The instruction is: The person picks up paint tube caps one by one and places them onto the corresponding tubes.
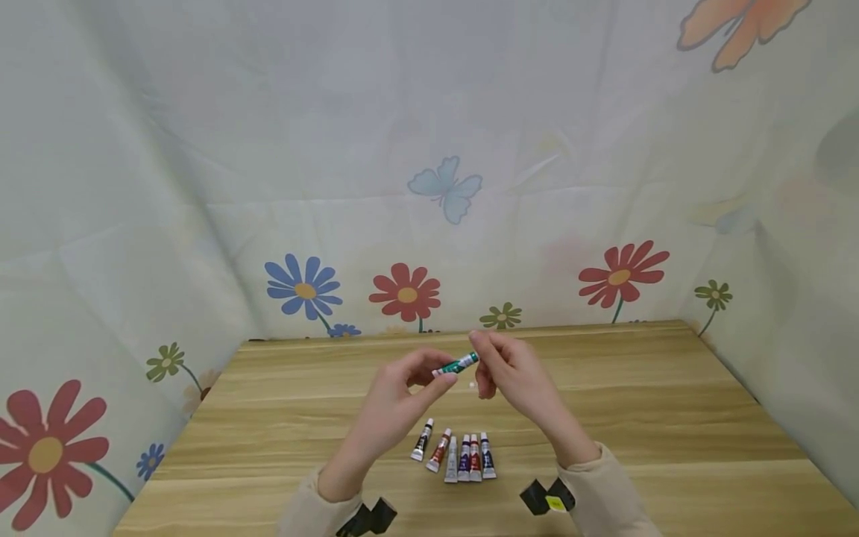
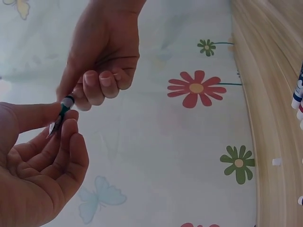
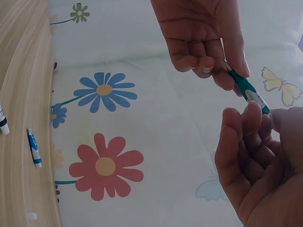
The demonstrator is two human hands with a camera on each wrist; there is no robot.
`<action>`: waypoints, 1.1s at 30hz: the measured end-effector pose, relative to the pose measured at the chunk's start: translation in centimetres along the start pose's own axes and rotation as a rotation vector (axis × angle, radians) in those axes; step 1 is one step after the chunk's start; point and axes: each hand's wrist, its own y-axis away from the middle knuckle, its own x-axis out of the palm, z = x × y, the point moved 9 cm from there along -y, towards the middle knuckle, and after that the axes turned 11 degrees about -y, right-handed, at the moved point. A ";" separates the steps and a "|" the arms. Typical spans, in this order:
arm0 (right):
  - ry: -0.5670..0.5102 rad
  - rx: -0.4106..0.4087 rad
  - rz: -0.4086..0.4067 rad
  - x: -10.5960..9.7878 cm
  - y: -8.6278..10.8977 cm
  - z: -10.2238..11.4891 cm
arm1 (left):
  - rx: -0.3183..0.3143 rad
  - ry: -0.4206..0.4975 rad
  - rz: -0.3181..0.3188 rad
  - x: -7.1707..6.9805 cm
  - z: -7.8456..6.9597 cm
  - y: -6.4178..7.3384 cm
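Observation:
My left hand [image 1: 396, 395] pinches a small green paint tube [image 1: 456, 364] between thumb and fingers, above the table. The tube is tilted, with its flat crimped end toward the left palm. At the other end, my right hand [image 1: 513, 373] has its thumb and index finger closed on the tip, its other fingers curled. In the right wrist view, the green tube [image 3: 248, 90] spans both hands. The fingertips hide its very tip. A small white cap [image 2: 276, 161] lies on the table below.
Several paint tubes [image 1: 463, 459] lie side by side on the wooden table [image 1: 268, 418], nearer me. A separate blue tube [image 3: 34, 148] shows in the right wrist view. A flower-printed cloth [image 1: 335, 224] stands behind and beside the table.

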 end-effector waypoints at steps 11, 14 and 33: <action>0.066 -0.049 0.077 -0.1 0.0 -0.1 | -0.011 -0.018 -0.024 -0.5 0.6 0.1; 0.074 -0.059 0.109 -0.1 0.3 0.2 | -0.019 -0.017 -0.033 -0.8 0.7 0.1; 0.072 -0.114 0.189 0.0 1.9 3.9 | -0.024 0.018 -0.015 -1.6 0.3 0.2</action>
